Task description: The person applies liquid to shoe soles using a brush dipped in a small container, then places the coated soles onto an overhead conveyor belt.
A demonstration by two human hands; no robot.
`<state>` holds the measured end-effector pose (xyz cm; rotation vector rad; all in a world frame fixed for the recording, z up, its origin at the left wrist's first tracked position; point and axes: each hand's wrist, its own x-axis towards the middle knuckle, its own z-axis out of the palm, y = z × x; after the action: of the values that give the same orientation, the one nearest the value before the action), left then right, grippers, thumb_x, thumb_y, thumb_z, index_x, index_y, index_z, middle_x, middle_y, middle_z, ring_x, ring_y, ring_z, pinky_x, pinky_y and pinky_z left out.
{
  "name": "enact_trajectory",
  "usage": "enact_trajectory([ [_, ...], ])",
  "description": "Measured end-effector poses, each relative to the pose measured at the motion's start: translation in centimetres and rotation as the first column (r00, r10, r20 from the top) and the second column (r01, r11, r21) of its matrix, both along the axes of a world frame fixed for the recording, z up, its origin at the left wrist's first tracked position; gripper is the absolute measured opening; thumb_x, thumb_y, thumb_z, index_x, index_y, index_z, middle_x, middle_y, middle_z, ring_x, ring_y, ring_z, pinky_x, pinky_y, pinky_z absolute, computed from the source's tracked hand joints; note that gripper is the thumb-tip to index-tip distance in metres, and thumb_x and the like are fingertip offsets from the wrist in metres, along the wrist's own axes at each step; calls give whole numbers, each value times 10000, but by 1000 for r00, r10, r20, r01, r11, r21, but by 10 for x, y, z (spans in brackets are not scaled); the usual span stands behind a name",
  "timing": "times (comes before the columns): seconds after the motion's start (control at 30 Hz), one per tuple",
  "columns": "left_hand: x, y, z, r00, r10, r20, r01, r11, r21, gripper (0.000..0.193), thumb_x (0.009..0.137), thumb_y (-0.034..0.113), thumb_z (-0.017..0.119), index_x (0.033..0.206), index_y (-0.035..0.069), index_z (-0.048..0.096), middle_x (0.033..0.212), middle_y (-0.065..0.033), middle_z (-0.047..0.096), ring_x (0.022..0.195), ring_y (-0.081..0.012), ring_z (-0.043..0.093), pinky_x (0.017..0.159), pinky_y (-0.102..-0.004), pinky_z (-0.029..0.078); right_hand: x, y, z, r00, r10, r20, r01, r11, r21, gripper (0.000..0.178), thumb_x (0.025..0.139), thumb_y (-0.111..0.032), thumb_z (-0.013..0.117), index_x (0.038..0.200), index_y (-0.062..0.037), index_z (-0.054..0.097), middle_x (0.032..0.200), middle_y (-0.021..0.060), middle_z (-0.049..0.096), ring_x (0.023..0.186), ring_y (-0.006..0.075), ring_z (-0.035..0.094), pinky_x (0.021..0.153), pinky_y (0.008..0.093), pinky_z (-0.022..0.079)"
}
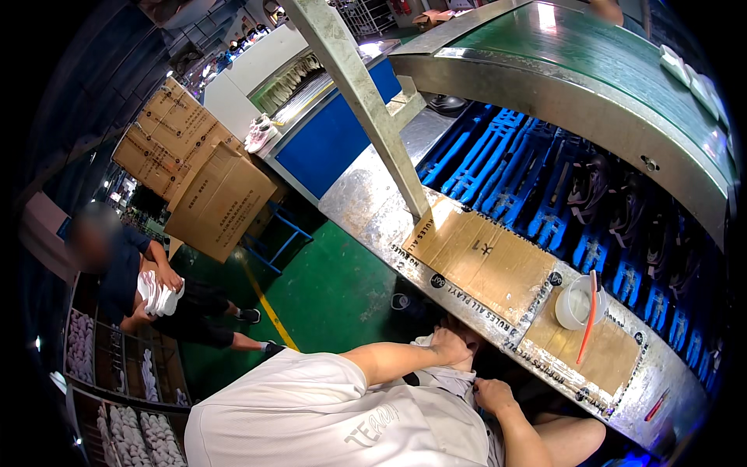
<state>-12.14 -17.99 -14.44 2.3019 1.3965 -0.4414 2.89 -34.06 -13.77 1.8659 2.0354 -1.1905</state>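
Metal post [366, 101] rises from counter [366, 183]; white tub [570, 311] rests on cardboard [548, 342]. Left hand [451, 347], right hand [495, 395]: at shirt [303, 409]; grip not discernible.

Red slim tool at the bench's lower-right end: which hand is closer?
Right. The right hand is left of the red slim tool, roughly level with it in the picture; the left hand is farther left and higher.

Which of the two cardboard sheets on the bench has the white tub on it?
The right-hand sheet, farther from the metal post: the white tub stands on it. The other sheet, by the post's foot, has no tub.
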Motion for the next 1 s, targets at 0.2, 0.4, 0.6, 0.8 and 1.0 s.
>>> enact_trajectory([
  [0.2, -1, 1, 2, 1000, -2, 16, 2, 1000, -1, 899, 861, 566, 636, 1508, -16, 409, 1494, -350, 387, 1279, -476, 471, 1045, -611, 418, 0, -1, -4, 1000, -1, -7, 2, 1000, 27, 280, 868, -212, 616, 1104, -115, 730, 1021, 170, 767, 958, 346, 744, 845, 480, 597],
  [0.4, 5, 2, 17, 999, -12, 31, 13, 999, -35, 866, 858, 554, 639, 1505, 16, 433, 1487, -351, 396, 1267, -486, 476, 1041, -618, 421, 2, -2, -7, 1000, -5, -8, 6, 999, 32, 276, 863, -211, 608, 1089, -114, 732, 1005, 177, 766, 950, 349, 745, 842, 480, 597],
  [0.6, 0, 2, 0, 1000, 6, 27, -5, 999, -38, 867, 866, 557, 628, 1518, 24, 422, 1514, -351, 372, 1309, -496, 455, 1066, -625, 404, 3, 4, 14, 999, 20, -37, -19, 999, 27, 268, 911, -154, 529, 1069, -56, 722, 1022, 218, 757, 966, 369, 747, 838, 483, 602],
  [0.8, -1, 3, -2, 1000, -10, 2, 10, 998, -68, 845, 869, 570, 616, 1495, 24, 462, 1521, -338, 401, 1344, -471, 459, 1082, -612, 402, 4, 1, 12, 999, 0, -40, 1, 1000, 30, 266, 914, -159, 533, 1073, -65, 723, 1027, 208, 759, 974, 366, 745, 842, 485, 601],
  [1.0, -5, -4, -12, 996, -23, 89, 21, 1000, 18, 640, 871, 568, 607, 1220, 43, 718, 1287, -291, 643, 1228, -445, 589, 1042, -584, 435, 7, 0, -6, 997, -74, -22, 75, 997, 36, 245, 862, -228, 633, 1056, -127, 742, 1004, 162, 765, 956, 345, 740, 841, 478, 590],
])
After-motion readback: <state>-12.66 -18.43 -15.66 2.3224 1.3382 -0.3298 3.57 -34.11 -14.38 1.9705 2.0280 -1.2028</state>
